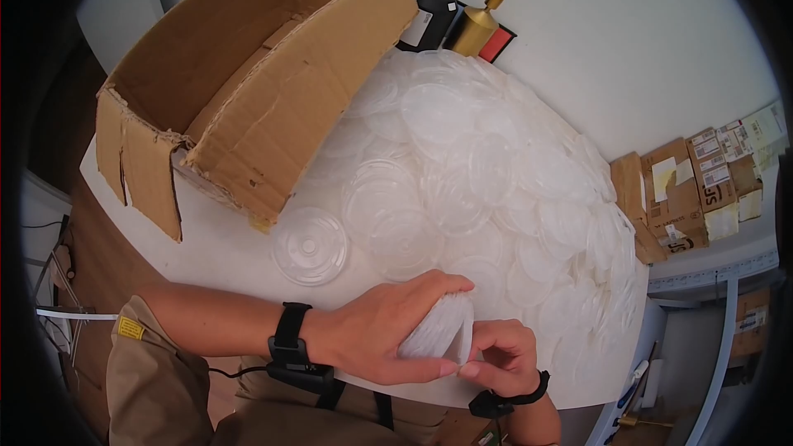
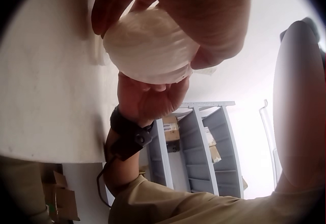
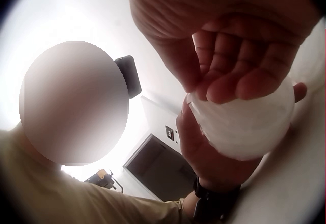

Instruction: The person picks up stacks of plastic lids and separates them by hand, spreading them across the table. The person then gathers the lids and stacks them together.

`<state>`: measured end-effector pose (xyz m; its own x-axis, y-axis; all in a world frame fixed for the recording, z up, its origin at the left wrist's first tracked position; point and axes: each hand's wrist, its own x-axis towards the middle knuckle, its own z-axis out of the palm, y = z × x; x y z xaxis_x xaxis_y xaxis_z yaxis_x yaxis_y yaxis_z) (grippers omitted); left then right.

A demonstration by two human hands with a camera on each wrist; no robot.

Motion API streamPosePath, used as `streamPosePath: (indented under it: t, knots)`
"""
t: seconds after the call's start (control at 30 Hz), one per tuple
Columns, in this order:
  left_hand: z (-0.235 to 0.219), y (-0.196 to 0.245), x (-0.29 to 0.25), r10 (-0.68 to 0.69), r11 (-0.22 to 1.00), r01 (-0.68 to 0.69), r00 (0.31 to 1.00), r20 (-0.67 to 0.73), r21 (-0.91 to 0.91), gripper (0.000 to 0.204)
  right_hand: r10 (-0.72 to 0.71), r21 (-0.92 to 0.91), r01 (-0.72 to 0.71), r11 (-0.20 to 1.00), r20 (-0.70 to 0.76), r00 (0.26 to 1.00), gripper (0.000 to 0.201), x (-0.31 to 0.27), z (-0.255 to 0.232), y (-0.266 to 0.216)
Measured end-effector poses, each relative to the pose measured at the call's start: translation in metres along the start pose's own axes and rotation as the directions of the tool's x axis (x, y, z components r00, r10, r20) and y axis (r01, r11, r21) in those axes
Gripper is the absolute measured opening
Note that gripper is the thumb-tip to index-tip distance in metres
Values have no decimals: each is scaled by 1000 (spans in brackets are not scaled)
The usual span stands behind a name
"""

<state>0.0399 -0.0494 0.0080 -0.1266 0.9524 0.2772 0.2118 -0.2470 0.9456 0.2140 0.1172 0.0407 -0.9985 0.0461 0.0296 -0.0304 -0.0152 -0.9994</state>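
A stack of thin, clear plastic lids [image 1: 431,332] stands on edge over the table's near side. My left hand [image 1: 368,330] grips this stack, its thumb along the near side and its fingers over the far side. At the stack's right end, my right hand [image 1: 505,353] pinches the rim of an end lid between thumb and forefinger, the other fingers curled. From the right wrist view, the right fingertips [image 3: 219,91] lie right at the rim of the round white face [image 3: 249,127]. In the left wrist view, the left hand [image 2: 209,20] spans the stack [image 2: 147,46] from above.
A large heap of loose lids [image 1: 487,165] covers much of the white table [image 1: 223,256]. One lid [image 1: 310,246] lies apart near an open cardboard box [image 1: 289,132]. Behind stand a black device [image 1: 428,16] and a gold-coloured container [image 1: 475,29]. Cartons [image 1: 686,190] stand at right.
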Motion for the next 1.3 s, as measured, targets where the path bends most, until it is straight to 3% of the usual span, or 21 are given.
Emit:
streamPosePath:
  t: [0.1,0.17,0.37,1.3]
  knots:
    - [0,1,1,1,1000,-1,1000,-16,-6,82,1,-37,-2,999,-35,999,5,-1,-1,1]
    - [0,1,0,3,1000,-3,999,-34,-6,82,-87,-215,75,974,-45,995,7,1,0,0]
    - [-1,-1,2,-14,998,12,999,-34,-66,78,-250,-387,218,896,-32,968,11,4,5,3]
    - [-3,-2,2,-1,994,-3,1000,-30,-108,68,-292,-456,280,845,47,955,15,9,8,0]
